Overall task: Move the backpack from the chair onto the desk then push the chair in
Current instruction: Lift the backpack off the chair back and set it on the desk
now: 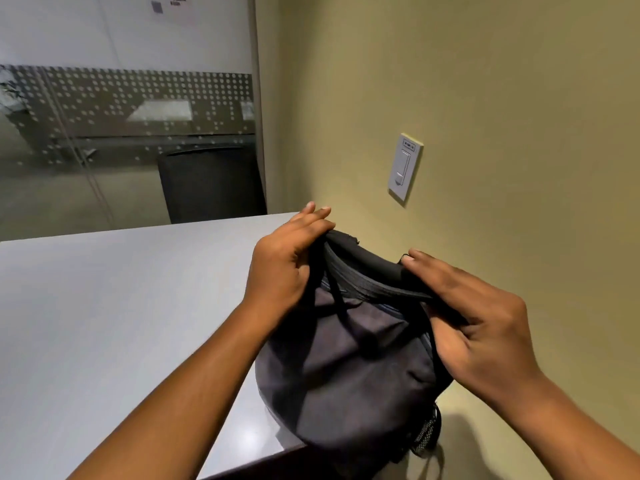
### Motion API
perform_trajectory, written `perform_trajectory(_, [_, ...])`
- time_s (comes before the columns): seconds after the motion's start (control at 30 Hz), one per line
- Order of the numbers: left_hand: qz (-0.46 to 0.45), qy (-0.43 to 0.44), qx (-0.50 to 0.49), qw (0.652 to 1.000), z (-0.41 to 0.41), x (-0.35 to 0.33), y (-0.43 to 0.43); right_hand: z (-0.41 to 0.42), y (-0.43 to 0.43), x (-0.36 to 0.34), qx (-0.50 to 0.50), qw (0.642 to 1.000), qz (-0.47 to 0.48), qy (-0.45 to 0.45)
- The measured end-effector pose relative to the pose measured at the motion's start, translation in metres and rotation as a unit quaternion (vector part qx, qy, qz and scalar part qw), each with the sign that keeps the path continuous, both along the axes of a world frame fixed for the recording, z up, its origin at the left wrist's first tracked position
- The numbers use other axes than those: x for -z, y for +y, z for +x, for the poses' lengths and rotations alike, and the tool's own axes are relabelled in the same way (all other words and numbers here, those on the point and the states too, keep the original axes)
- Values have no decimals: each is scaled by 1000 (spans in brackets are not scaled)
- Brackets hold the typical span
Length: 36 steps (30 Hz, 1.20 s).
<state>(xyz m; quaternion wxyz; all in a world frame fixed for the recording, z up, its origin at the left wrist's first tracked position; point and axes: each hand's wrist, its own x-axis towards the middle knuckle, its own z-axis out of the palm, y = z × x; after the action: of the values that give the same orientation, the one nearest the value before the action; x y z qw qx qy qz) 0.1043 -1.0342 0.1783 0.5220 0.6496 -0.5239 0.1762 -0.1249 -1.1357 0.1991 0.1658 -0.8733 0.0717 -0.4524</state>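
Showing at upper left a glass wall (104, 140) dotted with white spots, and behind it a dark chair back (211, 185) near the frame's upper middle. Spreading across the left and lower middle, a pale grey desk (104, 323), bare where visible. Reaching up from the lower left, a bare forearm ending in the left hand (280, 268), fingers curled and clamped on the left end of the top edge of a dark backpack (346, 368). Hanging at centre right, that backpack, over the desk's near right corner, its lower part overlapping the desk edge; whether resting on it cannot be told. Gripping the right end of the same top edge, the right hand (485, 330), fingers closed. Filling the right side, an olive wall (519, 98) carrying a light switch (403, 168).
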Motion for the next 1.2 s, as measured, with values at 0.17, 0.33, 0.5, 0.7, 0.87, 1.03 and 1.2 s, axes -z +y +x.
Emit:
perform_trajectory(0.17, [55,36,20,998,38,23,-67,38,-48,25,57,994,76,46])
perform_trajectory(0.33, [90,119,-34,988,35,74,-89,50,-77,34,141,972,102,156])
perform_trajectory(0.5, [134,279,-77,948,-16,157,-60,54,-63,40,124,977,-58,165])
perform_trajectory(0.7, [172,441,-136,870,-81,228,-40,64,-45,111,31,931,-168,324])
perform_trajectory(0.87, [192,475,-157,844,-112,256,-44,57,-67,157,110,840,-221,484])
perform_trajectory(1.03, [299,401,-144,854,-101,277,-60,61,-80,173,134,822,-220,508])
perform_trajectory(1.2, [332,387,-135,849,-93,286,-71,65,-90,181,136,815,-225,516])
